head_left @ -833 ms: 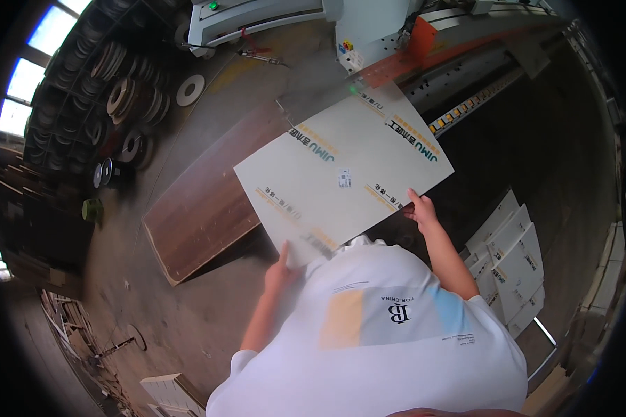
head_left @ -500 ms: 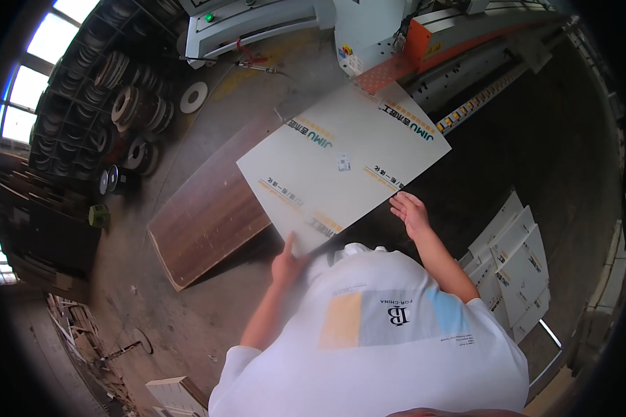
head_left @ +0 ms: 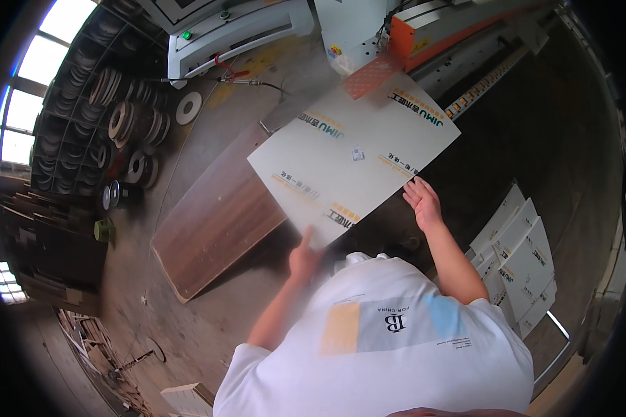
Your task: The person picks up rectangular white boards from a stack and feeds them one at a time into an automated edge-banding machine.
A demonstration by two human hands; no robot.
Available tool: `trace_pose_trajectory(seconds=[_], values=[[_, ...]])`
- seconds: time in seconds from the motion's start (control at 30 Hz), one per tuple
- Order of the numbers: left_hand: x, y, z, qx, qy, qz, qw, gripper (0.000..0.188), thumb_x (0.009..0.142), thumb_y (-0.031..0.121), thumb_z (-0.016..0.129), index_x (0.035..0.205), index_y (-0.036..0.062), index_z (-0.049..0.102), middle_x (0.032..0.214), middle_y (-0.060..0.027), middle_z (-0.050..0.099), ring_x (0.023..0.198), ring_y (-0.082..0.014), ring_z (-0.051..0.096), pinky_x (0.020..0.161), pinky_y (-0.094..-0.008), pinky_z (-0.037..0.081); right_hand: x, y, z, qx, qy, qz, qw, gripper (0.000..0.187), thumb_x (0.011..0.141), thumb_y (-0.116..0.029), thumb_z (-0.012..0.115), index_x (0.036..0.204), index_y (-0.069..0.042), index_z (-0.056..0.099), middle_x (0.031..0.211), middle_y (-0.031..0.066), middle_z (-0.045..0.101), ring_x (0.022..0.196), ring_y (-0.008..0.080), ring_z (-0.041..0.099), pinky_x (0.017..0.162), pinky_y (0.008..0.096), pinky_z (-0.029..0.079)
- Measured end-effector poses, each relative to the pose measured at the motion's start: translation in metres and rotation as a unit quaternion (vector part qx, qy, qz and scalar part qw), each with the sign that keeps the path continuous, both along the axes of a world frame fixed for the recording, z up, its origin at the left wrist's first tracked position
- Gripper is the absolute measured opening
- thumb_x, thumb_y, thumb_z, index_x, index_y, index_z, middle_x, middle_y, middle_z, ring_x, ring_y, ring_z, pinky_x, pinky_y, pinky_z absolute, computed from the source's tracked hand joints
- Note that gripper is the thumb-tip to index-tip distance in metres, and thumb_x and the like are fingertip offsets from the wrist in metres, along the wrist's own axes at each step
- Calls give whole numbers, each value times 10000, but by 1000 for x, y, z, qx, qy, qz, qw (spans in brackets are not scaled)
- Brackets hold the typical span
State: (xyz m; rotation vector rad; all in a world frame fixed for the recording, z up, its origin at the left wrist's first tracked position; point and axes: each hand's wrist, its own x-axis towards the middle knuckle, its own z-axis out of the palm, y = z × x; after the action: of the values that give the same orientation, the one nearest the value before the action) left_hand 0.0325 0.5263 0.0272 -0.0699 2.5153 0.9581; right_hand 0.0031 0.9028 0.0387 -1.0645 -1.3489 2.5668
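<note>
A large white rectangular panel [head_left: 327,167], printed with lettering and bearing a small square label, spans the middle of the view. Its far end lies beneath the orange guard of a machine. At the panel's near corner my left hand [head_left: 305,260] is closed on it, thumb on the top face and the other fingers hidden underneath. My right hand [head_left: 424,203] is at the panel's right edge, its fingers stretched out and slightly apart; the fingertips are at the edge, and no grip around it shows.
A sloping brown wood-grain board [head_left: 215,222] lies left of the panel. The grey machine [head_left: 250,42] with its orange guard [head_left: 375,76] stands ahead. Several white panels [head_left: 518,257] lean in a stack on the right. A rack of edge-band rolls [head_left: 83,90] fills the far left.
The panel has shifted slightly forward relative to the machine, its far end further under the orange guard. Both hands have moved along with it, and the whole view has turned a little.
</note>
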Motion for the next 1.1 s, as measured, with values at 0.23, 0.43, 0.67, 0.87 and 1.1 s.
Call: trace_pose_trajectory(seconds=[0.23,0.43,0.67,0.87,1.1], values=[[-34,56,9,-35,36,-85,995,890,786,351,770,1532,145,330,684,-117,675,609,-304,658,612,-380,519,-15,51,-13,2,43,-36,998,597,986,-288,599,1432,43,379,1448,198,470,1364,315,460,1092,441,403],[-67,95,18,-147,87,-224,960,939,820,451,707,1535,43,254,750,-174,697,684,-345,682,625,-422,529,3,51,-44,-10,1,-25,1000,359,970,-296,618,1233,-53,584,1168,88,676,1051,211,668,864,353,543],[-123,126,8,-222,101,-248,937,956,853,467,672,1556,60,167,787,-193,701,741,-370,685,669,-456,521,127,19,-113,67,-192,79,976,280,983,-271,583,1118,-33,641,984,104,712,830,190,702,710,323,570],[-169,160,17,-159,162,-366,902,679,890,292,657,1478,104,374,654,-87,677,594,-267,665,578,-422,500,246,27,-157,107,-359,-55,925,322,939,-342,633,901,-27,685,701,64,644,531,151,579,498,310,502],[-118,226,15,-20,27,-541,841,521,896,201,631,1395,153,490,875,-85,712,755,-294,696,684,-429,547,315,45,-200,4,-350,-292,890,356,933,-400,613,780,-81,659,654,16,591,552,130,570,475,285,456]])
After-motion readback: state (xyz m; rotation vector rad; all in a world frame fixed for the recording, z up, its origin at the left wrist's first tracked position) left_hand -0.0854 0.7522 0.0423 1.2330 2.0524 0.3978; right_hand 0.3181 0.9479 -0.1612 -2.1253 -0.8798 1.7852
